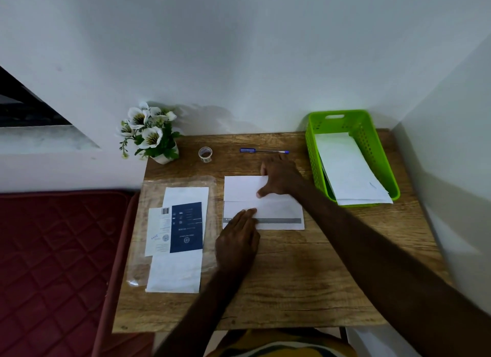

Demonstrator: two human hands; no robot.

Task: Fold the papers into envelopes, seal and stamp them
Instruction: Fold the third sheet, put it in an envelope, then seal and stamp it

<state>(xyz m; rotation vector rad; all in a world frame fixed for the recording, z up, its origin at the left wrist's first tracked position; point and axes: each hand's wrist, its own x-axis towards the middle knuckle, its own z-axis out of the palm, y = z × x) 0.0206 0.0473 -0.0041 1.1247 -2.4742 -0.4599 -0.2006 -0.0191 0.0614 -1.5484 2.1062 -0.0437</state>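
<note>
A white envelope (279, 213) lies in the middle of the wooden table (292, 277), its flap side showing a grey adhesive strip (281, 220) along the near edge. On it lies a folded white paper (241, 188). My right hand (280, 177) presses flat on the paper's far right part, fingers spread. My left hand (237, 240) rests flat on the envelope's near left part, fingertips at the fold line. A plastic packet of envelopes with a blue label (183, 226) lies at the left.
A green basket (369, 133) holding white papers stands at the back right. A blue pen (263, 151) and a roll of tape (205, 154) lie at the back. A flower pot (151, 133) stands at the back left corner. A red mattress (53, 250) borders the table's left.
</note>
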